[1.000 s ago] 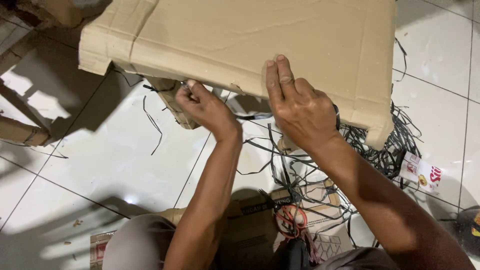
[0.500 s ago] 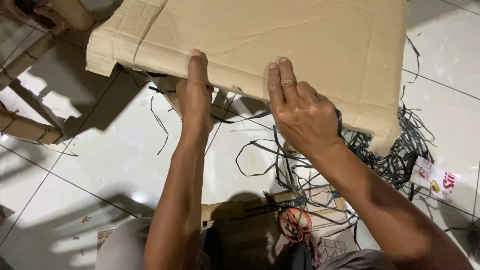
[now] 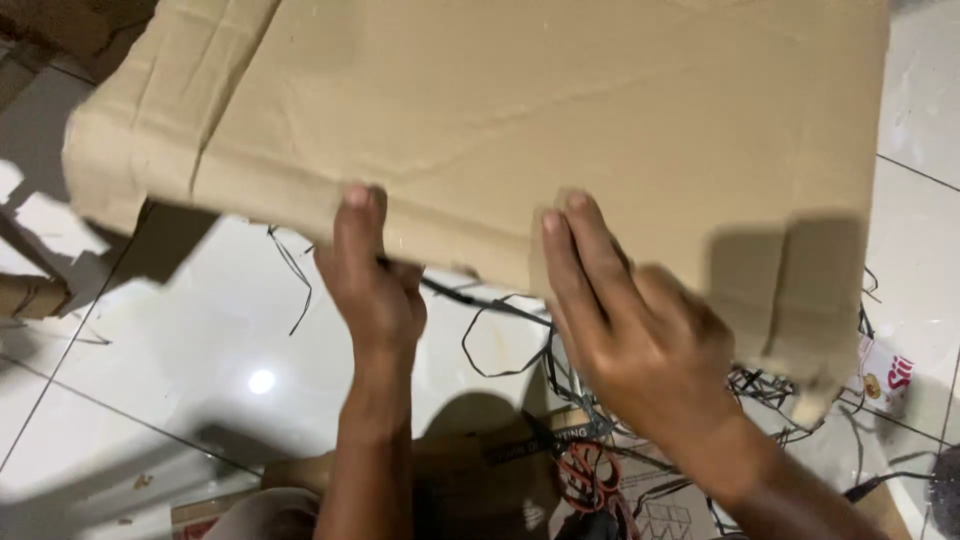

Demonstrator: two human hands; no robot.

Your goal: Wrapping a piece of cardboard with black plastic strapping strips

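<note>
A large brown cardboard sheet (image 3: 520,110) fills the upper part of the head view, held above the white tiled floor. My left hand (image 3: 372,285) grips its near edge, fingers on top of the board. Next to it my right hand (image 3: 630,320) lies on the same edge with fingers stretched flat over the board and the thumb hidden below it. The sheet's left end shows several fold creases, and its right corner hangs down, bent.
Tangled black cords (image 3: 520,330) lie on the floor under the sheet. Red-handled scissors (image 3: 585,470) rest on a flat cardboard box (image 3: 470,480) near my legs. A red and white packet (image 3: 888,372) lies at the right. More cardboard pieces (image 3: 30,290) sit at the left.
My left hand left a small object under the sheet and took hold of the near edge. The sheet now appears closer and larger in view.
</note>
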